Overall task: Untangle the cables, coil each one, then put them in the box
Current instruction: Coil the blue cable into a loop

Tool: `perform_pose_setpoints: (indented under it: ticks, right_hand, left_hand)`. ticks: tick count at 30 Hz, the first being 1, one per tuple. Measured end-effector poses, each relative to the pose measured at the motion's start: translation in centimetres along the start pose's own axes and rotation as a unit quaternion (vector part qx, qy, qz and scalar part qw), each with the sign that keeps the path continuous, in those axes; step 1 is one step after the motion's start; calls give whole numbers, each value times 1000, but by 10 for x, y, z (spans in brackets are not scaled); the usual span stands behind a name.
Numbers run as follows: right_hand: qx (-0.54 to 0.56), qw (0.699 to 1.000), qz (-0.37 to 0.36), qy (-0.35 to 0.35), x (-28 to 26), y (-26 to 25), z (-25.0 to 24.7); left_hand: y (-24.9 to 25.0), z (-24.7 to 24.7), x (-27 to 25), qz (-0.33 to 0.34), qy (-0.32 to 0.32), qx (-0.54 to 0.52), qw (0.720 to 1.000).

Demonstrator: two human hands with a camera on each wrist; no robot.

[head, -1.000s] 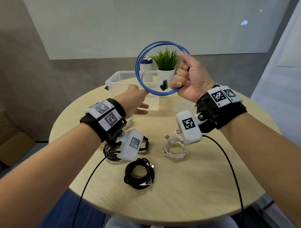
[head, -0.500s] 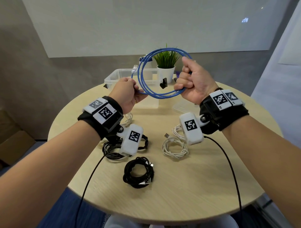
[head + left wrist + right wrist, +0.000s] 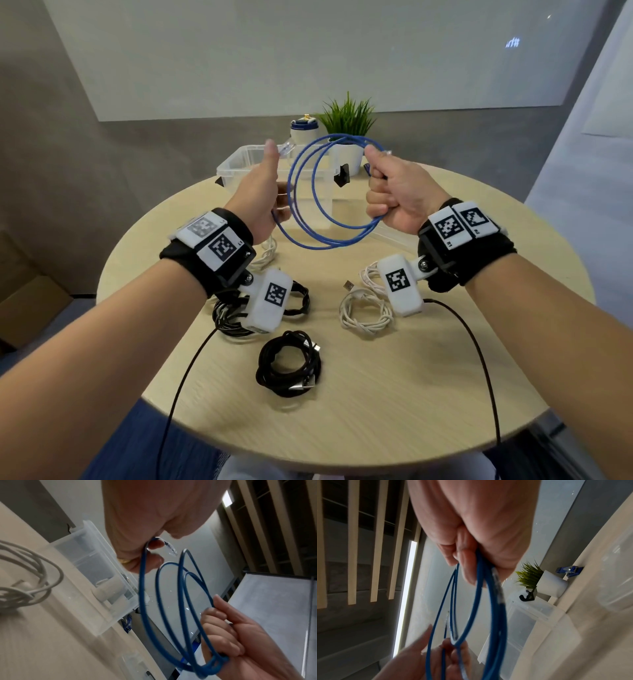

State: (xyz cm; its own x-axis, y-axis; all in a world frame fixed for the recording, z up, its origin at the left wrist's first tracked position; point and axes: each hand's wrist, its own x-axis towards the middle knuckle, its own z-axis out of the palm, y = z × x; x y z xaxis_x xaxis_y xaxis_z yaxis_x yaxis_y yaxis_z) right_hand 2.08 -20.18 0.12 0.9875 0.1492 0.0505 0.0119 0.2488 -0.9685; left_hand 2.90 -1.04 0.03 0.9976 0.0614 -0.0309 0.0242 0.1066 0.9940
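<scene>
A blue network cable hangs in several loops in the air above the round table. My right hand grips the bundled loops in a fist. My left hand pinches the cable's free end, and the clear plug sticks up past the thumb. The clear plastic box stands open behind the hands. On the table lie a coiled black cable, a second black coil under my left wrist, and a coiled white cable.
A potted plant and a small white-and-blue bottle stand behind the box. Another white cable lies near the left hand. The box lid lies to the right. Camera leads trail off the table's front edge.
Both hands have come lower and nearer to me with the blue coil. My left hand has shifted its hold to the plug end, thumb now raised, and the loops have spread apart.
</scene>
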Motion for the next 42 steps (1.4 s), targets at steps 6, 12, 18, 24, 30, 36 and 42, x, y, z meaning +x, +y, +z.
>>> perform_pose_setpoints:
  ticks: [6, 12, 18, 24, 30, 36, 42]
  right_hand:
    - [8, 1000, 8, -22, -3, 5, 3]
    - [-43, 999, 1, -22, -4, 6, 6]
    - [-54, 998, 4, -35, -3, 5, 6]
    - [-52, 998, -17, 2, 0, 8, 7]
    - [11, 997, -65, 33, 5, 6, 4]
    - [-27, 994, -79, 65, 7, 12, 6]
    - [-91, 983, -89, 133, 8, 15, 9]
  left_hand:
    - [0, 5, -1, 60, -18, 128, 990]
    - [0, 8, -4, 99, -20, 135, 986]
    - [-2, 5, -4, 133, -69, 273, 950]
    - [-1, 4, -7, 131, -107, 295, 940]
    - [1, 7, -2, 109, -38, 64, 991]
    - [6, 8, -10, 40, -100, -32, 994]
    - [6, 15, -19, 34, -131, 57, 989]
